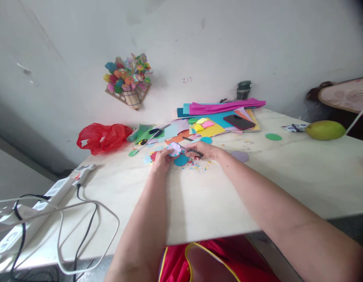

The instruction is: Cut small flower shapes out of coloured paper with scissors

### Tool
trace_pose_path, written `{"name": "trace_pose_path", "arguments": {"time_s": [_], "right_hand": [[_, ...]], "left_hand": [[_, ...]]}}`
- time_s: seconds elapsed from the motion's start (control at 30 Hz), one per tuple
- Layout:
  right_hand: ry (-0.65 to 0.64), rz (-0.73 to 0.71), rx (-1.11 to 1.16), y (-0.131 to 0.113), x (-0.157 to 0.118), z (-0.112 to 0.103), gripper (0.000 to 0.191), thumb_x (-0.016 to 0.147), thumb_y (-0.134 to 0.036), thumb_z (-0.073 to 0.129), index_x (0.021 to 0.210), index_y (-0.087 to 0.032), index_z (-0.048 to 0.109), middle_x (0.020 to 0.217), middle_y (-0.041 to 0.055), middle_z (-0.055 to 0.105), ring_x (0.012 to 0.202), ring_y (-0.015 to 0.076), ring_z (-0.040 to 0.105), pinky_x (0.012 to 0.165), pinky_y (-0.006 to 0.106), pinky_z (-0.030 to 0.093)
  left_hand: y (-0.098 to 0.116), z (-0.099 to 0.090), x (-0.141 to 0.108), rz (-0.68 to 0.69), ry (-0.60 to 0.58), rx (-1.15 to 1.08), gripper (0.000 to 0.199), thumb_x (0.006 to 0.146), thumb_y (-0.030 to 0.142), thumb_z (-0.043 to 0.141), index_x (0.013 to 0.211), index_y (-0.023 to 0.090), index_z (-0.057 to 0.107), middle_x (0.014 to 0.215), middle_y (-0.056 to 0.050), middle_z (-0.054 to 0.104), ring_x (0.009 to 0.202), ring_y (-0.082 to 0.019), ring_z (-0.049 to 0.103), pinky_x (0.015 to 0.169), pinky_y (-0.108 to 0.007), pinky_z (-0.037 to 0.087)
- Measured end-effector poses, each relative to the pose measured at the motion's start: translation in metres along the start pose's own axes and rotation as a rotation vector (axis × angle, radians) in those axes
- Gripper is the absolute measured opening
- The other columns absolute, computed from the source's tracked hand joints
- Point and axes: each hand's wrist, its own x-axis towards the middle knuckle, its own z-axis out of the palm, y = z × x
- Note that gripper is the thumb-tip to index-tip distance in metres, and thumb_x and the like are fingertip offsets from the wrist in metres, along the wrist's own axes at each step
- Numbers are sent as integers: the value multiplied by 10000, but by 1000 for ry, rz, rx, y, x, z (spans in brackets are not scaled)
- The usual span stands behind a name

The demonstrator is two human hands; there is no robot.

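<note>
Lilac paper flower (174, 149) is pinched in the closed left hand (164, 158); at its three o'clock, the right hand (198, 150) grips black scissors (195, 152), fingers curled.

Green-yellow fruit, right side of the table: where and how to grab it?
Grip the fruit round its middle, likely best from above, fingers and thumb across its short width. It's oblong and lies on its side, long axis roughly left-right, top uncovered. I'd avoid the ends: rounded, with a packet by the left one and a white cord by the right.
</note>
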Motion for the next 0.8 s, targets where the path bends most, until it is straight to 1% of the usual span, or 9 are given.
{"name": "trace_pose_path", "arguments": {"time_s": [0.23, 0.37, 0.6, 0.8], "right_hand": [[11, 6, 0, -3, -2, 1, 305, 747, -315, 791, 960, -112, 707, 495, -48, 558, 430, 63, 461, 413, 167, 327], [22, 23, 24, -5, -3, 3, 279, 749, -294, 787, 943, -114, 698, 484, -52, 550, 410, 59, 450, 404, 164, 326], [52, 45, 29, -11, -6, 8, 205, 765, -260, 783, 881, -123, 683, 482, -52, 550, 401, 50, 449, 387, 154, 313], [62, 34, 28, -8, -4, 7, 217, 762, -266, 791, 886, -128, 679, 473, -59, 548, 392, 52, 444, 384, 158, 324]], "left_hand": [[-1, 0, 0, -3, -27, 24, 178, 547, 123, 781, 655, 159, 644, 649, -35, 698, 653, -204, 686, 760, -394, 623], [-2, -1, 0, -4, -46, 46, 189, 546, 135, 793, 661, 151, 643, 645, -26, 691, 655, -197, 687, 768, -387, 620], [-3, -2, 0, -4, -77, 78, 195, 532, 158, 809, 668, 130, 672, 654, -39, 702, 616, -178, 665, 730, -362, 615], [-3, -2, 0, 5, -97, 93, 213, 526, 175, 825, 672, 132, 676, 642, -29, 693, 610, -170, 659, 713, -347, 609]]}}
